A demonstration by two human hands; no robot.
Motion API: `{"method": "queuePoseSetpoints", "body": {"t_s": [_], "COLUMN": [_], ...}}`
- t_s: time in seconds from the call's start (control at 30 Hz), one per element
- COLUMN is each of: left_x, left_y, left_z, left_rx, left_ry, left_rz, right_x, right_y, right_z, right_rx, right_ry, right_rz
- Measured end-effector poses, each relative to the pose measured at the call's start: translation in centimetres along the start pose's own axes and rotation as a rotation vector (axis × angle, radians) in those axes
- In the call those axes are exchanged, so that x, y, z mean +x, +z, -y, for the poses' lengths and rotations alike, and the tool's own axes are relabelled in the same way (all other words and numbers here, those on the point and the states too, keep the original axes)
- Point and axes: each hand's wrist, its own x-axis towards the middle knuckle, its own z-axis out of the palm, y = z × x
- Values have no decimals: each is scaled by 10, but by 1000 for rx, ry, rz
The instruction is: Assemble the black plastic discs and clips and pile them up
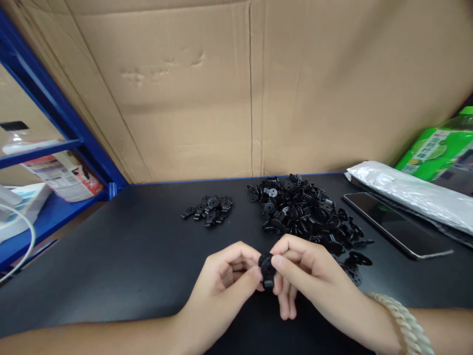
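Between my two hands, above the front of the black table, is a small black plastic clip (267, 272) with a round, disc-like head and a narrower tab at its lower end. My left hand (231, 276) pinches its left side between thumb and fingers. From the right, my right hand (306, 271) grips its upper edge with thumb and forefinger, the other fingers curled below. Beyond my right hand lies a big heap of black plastic pieces (299, 207), many of them round with holes. A smaller pile of black clips (212, 209) sits farther left.
A phone (395, 224) lies right of the heap, beside a white plastic package (414, 192) and a green bottle (436, 148). Cardboard (185, 98) walls off the back. On the left, a blue shelf frame (92, 162) holds a labelled bottle (62, 170) and a white cable (31, 236).
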Motion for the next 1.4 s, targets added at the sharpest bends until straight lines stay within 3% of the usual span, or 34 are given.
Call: {"method": "queuePoseSetpoints", "body": {"t_s": [0.57,0.7,0.8,0.9,1.0,1.1,1.2,1.27,1.4], "left_x": [2,2,12,37,63,75,70,61,41], "left_y": [0,-2,-18,-52,-89,-109,-102,-84,-44], "left_z": [0,0,-8,-15,-14,-8,-3,-1,6], "left_rx": [87,170,473,912,1018,1080,1105,1103,1069], "left_ry": [-38,4,193,403,403,407,463,521,587], "left_rz": [-2,6,-29,-259,-358,-400,-449,-395,-39], "right_x": [-3,-1,0,-2,-6,-10,-12,-14,-18], "right_y": [1,1,1,1,2,3,4,5,7], "right_z": [-4,-3,-3,-3,-2,2,8,12,17], "right_rx": [-46,-28,6,-12,-82,-151,-227,-312,-550], "right_ry": [9,6,17,45,64,74,76,59,-85], "right_rz": [-14,-2,34,70,103,139,152,150,201]}}
